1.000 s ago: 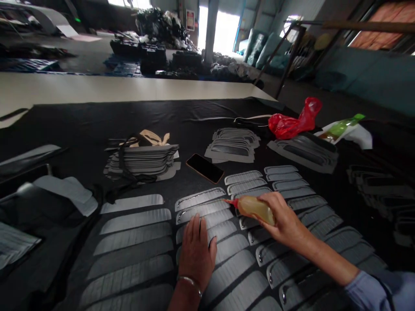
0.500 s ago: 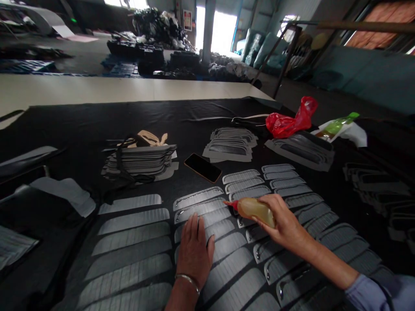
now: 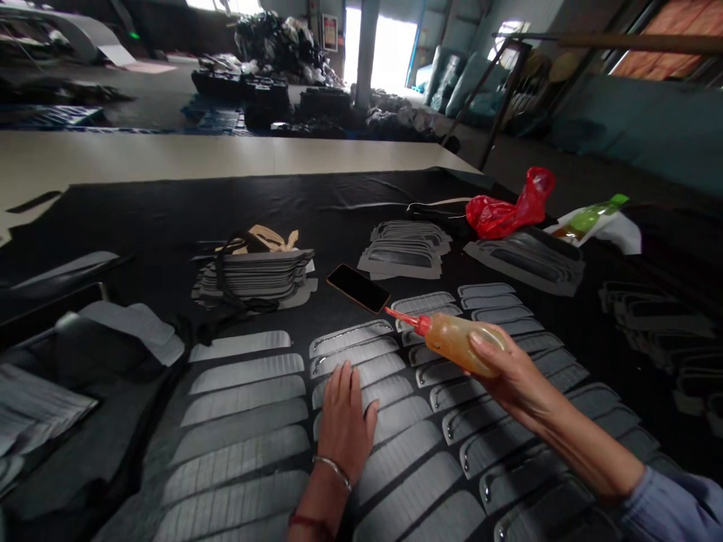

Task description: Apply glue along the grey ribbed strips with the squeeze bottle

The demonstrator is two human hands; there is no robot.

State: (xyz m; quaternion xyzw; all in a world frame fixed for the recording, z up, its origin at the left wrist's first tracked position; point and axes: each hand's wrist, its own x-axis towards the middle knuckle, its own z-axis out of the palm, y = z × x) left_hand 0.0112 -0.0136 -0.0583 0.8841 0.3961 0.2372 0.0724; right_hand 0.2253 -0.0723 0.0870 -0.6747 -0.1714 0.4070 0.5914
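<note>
My right hand [image 3: 505, 369] is wrapped round a squeeze bottle [image 3: 460, 342] of amber liquid with a red nozzle. The bottle tilts left, its tip above the upper end of the middle rows. My left hand [image 3: 346, 414] lies with fingers stretched out over the grey strips of the middle column. Beneath its fingertips is a grey strip [image 3: 373, 369]. Just beyond, another grey strip [image 3: 350, 339] carries a shiny bead of liquid along its upper edge. Strips in the column to the right show similar glossy lines. On the left, a column of strips [image 3: 242, 410] looks dry.
A phone [image 3: 358, 287] lies beyond the strips. Behind it are a tied stack of grey pieces [image 3: 260, 277] and a pile of cut pieces [image 3: 404, 248]. A red plastic bag [image 3: 508, 211] and a green bottle [image 3: 593, 218] rest at the back right. Black sheeting [image 3: 226, 203] covers the table.
The bottle has lifted off the strip near my left fingers, its nozzle now raised and pointing up-left. My left hand stays spread over the same strips. The view has shifted slightly.
</note>
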